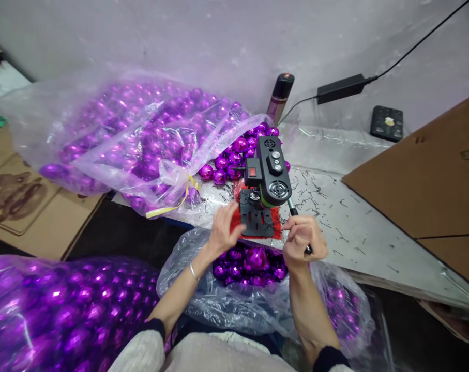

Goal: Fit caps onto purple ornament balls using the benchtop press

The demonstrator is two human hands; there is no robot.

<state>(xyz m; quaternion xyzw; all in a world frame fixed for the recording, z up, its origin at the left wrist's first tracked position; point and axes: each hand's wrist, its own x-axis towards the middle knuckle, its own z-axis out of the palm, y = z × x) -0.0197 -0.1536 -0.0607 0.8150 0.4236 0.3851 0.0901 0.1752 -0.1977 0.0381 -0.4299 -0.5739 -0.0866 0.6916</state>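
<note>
A small black bench machine with a red switch stands on the table, its slotted metal base plate on a red mat. My right hand is closed round the machine's lever handle. My left hand is beside the base plate's left edge, fingers and thumb apart, with nothing seen in it. Below both hands, a clear plastic bag lies open in front of me, with shiny purple baubles inside.
Behind the machine, loose purple baubles spill from a large plastic bag. Another full bag is at lower left. A spray can, a power adapter and a cardboard box stand around. Dark bits litter the table.
</note>
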